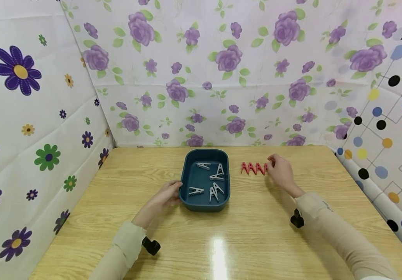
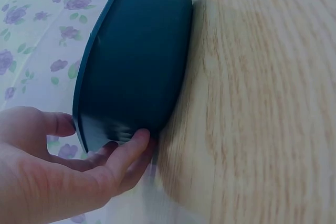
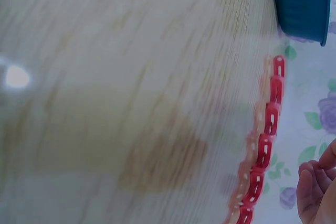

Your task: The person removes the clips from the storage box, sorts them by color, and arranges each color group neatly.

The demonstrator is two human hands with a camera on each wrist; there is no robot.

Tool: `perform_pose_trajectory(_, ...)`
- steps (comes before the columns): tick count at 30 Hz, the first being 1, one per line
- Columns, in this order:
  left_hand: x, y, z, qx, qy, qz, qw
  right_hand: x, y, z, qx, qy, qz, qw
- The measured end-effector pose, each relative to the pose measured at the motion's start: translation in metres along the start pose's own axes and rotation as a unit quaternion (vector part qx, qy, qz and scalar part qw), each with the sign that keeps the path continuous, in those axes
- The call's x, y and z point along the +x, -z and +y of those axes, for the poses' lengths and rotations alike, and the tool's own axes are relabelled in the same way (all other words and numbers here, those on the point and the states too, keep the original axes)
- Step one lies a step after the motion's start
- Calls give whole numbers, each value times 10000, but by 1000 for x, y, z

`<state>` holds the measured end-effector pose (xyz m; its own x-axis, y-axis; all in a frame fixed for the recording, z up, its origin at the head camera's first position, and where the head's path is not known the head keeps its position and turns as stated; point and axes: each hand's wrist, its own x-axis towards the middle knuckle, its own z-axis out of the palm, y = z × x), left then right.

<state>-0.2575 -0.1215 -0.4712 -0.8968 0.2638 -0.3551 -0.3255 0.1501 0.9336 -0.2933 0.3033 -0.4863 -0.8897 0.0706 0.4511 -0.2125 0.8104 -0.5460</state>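
Note:
A dark teal plastic bin (image 1: pixel 204 208) stands on the table with several grey clothespins (image 1: pixel 196 191) lying loose inside. My left hand (image 1: pixel 166 193) holds the bin's left side. In the left wrist view its thumb is at the rim and its fingers lie against the outer wall. Right of the bin, several red clothespins (image 1: pixel 253 168) stand in a zigzag row on their spread legs. My right hand (image 1: pixel 282 171) is at the row's right end, overlapping the last pin in the head view. In the right wrist view, its loosely bent fingers (image 3: pixel 310 187) show beside the row, with nothing visible between them.
The light wooden table (image 1: pixel 243 241) ends at a flower-printed cloth (image 1: pixel 204 116) behind. Patterned cloths also hang at left and right. A black wrist camera (image 1: pixel 151 245) sits at my left cuff, another black camera (image 1: pixel 297 219) at my right.

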Motion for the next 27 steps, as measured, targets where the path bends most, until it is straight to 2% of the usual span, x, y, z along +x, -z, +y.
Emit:
perform_pose_trajectory(6,1,1,2,115,47,72,9999,0,-3,-7,9,-34,-86,10000)
perform_pose_trajectory(15,1,4,-3,247,-196,-242,9992,-2,-5,-12,14,-7,-118,9999)
perform_pose_trajectory(18,1,4,-4,243,-242,-248,9991,-2,-6,-14,33,-13,-94,10000)
perform_pose_trajectory(27,1,3,-5,218,-231,-243,9992,-2,-10,-26,159,308,-152,9993)
